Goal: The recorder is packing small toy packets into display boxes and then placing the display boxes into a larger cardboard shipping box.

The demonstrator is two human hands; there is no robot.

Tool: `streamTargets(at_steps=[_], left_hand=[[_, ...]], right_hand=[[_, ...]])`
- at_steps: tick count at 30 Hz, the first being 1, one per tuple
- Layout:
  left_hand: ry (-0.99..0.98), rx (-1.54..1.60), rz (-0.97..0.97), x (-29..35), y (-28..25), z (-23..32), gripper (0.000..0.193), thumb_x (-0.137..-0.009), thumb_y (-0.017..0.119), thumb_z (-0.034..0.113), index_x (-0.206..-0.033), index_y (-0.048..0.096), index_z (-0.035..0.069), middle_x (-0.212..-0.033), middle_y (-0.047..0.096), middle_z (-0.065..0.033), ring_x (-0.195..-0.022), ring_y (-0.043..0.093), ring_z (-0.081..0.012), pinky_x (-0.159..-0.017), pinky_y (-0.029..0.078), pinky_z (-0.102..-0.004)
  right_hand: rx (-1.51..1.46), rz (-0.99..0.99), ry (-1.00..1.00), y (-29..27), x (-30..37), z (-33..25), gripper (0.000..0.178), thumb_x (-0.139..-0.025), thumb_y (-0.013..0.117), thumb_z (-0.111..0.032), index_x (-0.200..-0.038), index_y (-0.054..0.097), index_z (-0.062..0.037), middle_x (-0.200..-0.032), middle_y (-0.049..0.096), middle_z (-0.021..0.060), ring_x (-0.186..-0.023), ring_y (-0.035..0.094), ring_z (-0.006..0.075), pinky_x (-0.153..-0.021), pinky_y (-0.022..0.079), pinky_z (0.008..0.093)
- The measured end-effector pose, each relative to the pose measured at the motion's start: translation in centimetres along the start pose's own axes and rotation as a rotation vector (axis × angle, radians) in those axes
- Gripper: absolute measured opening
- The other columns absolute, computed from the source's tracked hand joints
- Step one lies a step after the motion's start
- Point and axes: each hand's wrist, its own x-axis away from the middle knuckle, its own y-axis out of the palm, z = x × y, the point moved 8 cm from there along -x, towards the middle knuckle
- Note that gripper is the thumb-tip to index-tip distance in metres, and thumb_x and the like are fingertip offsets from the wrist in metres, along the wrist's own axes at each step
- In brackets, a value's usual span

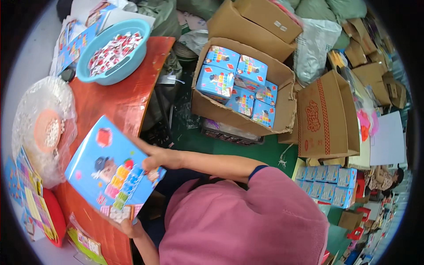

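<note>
A blue printed box (110, 163) with a cartoon figure and coloured blocks on it is tilted above the red-brown table (115, 104). Both of my hands hold it. My right hand (161, 158) grips its right edge, thumb over the printed face and the fingers hidden behind. My left hand (129, 227) closes on the lower corner, with part of its fingers out of sight beneath. Similar blue boxes (216, 80) sit in an open brown carton (287, 104) beyond my right arm.
On the table stand a light-blue basin (148, 37) of small red-and-white packets and an orange bowl (40, 118) of white pieces on clear plastic. Printed sheets (37, 198) lie at left. Another carton (324, 119) and stacked blue boxes (329, 176) are at right. A person (385, 179) sits far right.
</note>
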Motion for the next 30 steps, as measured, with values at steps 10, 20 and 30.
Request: streamTargets(at_steps=[10, 20, 30], left_hand=[[0.064, -0.293, -0.828, -4.4, 22.9, -0.3, 0.116, -0.066, 0.059, 0.076, -0.145, 0.020, 0.000, -0.152, 0.013, -0.0207, -0.141, 0.011, -0.0314, -0.112, 0.011, -0.0439], [0.279, -1.211, -0.655, -10.5, 15.9, -8.9, 0.055, -0.091, 0.052, 0.039, -0.137, 0.043, 0.012, -0.149, 0.028, -0.0119, -0.140, 0.016, -0.0335, -0.111, 0.004, -0.0543], [0.300, -1.560, -0.640, -10.2, 14.0, -11.4, 0.060, -0.093, 0.046, 0.046, -0.142, 0.034, 0.014, -0.150, 0.025, -0.0108, -0.139, 0.020, -0.0307, -0.111, 0.009, -0.0551]], right_hand=[[-0.425, 0.617, -0.232, -16.4, 16.1, -1.0, 0.056, -0.076, 0.056, -0.031, -0.121, 0.051, 0.0024, -0.117, 0.058, 0.0159, -0.108, 0.058, 0.0265, -0.096, 0.045, 0.0393], [-0.110, 1.261, -0.581, -28.2, 36.7, -8.3, 0.046, -0.079, 0.057, -0.032, -0.113, 0.054, -0.0005, -0.115, 0.060, 0.0137, -0.103, 0.059, 0.0281, -0.094, 0.044, 0.0417], [-0.107, 1.497, -0.426, -35.9, 41.6, -4.0, 0.033, -0.078, 0.064, -0.031, -0.101, 0.055, -0.0089, -0.099, 0.061, 0.0076, -0.091, 0.058, 0.0229, -0.086, 0.046, 0.0394]])
